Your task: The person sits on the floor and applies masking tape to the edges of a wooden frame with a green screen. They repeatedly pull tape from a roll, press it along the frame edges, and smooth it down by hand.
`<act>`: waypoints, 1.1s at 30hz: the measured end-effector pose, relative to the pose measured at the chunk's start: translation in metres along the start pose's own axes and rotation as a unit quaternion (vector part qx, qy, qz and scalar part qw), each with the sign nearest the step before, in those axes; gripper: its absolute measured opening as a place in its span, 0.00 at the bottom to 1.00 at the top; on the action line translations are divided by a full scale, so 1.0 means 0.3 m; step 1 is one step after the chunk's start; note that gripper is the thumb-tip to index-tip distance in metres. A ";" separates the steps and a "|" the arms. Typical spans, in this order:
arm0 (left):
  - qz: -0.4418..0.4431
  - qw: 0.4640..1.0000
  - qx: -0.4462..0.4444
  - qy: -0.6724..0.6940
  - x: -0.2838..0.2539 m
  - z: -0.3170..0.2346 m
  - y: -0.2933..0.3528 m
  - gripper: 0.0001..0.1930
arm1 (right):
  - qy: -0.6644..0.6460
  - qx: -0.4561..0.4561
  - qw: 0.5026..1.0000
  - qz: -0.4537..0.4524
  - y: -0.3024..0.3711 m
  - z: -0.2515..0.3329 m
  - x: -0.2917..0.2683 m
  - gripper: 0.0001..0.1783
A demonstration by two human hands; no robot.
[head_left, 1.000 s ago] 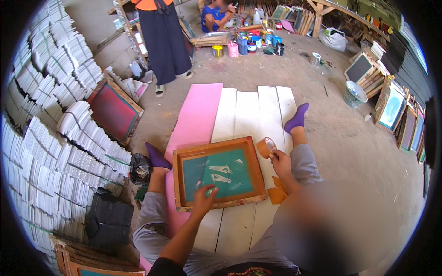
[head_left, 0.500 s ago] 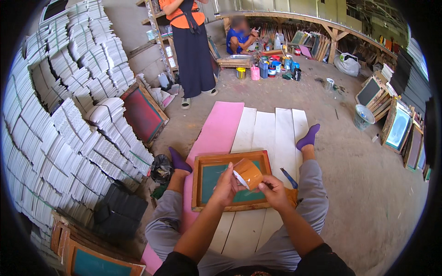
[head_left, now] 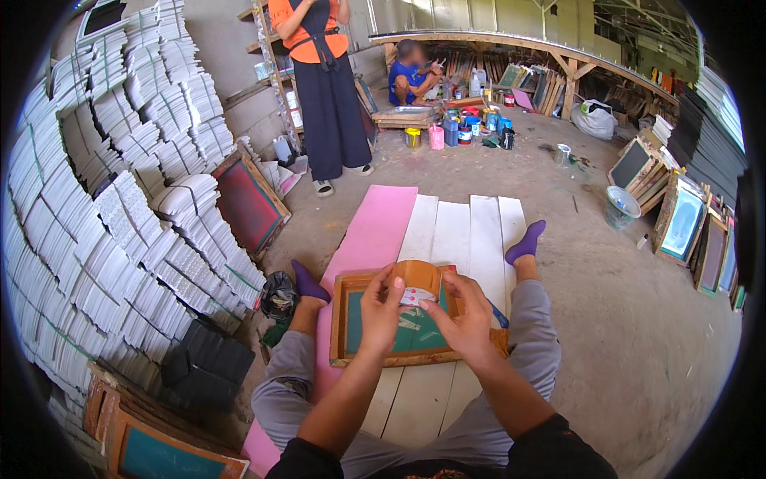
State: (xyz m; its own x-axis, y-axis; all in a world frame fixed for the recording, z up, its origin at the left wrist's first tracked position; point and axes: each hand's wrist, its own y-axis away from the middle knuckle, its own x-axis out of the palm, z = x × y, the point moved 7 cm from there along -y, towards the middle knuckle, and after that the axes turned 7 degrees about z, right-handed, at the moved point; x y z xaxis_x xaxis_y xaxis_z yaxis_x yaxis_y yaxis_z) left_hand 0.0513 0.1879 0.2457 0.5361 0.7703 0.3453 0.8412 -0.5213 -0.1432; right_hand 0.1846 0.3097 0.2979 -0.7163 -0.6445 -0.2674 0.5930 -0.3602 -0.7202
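A wide roll of brown packing tape (head_left: 417, 275) is held up between my two hands, its white inner core with red marks facing me. My left hand (head_left: 381, 307) grips the roll's left side, thumb on the near rim. On the right side, my right hand (head_left: 465, 315) has its fingers behind and its thumb at the lower edge. Below the roll lies a wooden screen-printing frame (head_left: 339, 319) with green mesh (head_left: 363, 331), and pale scraps (head_left: 410, 321) rest on the mesh. A blue cutter knife (head_left: 499, 317) lies by the frame's right side, partly hidden by my right hand.
Pink (head_left: 371, 231) and white foam sheets (head_left: 455, 231) lie between my legs. Tall stacks of white sheets (head_left: 120, 199) stand at left, near a black bag (head_left: 279, 295). One person stands ahead; another squats by paint pots (head_left: 465, 134). More frames (head_left: 682, 219) lean at right.
The tape roll has turned so its core faces me, and both hands have come up slightly around it. My right hand has shifted over the cutter knife, hiding part of it.
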 end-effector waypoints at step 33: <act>-0.082 0.985 0.079 0.128 -0.113 0.246 0.053 0.27 | -0.224 0.259 0.939 -0.041 0.062 -0.247 0.130 0.11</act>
State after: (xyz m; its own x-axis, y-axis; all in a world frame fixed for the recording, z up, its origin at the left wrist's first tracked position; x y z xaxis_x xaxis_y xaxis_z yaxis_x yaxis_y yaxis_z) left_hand 0.0517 0.1805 0.1633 0.3737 0.7113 0.5954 0.9264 -0.3176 -0.2020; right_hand 0.1405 0.3278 0.2266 -0.6092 -0.7776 0.1556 0.7252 -0.6257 -0.2874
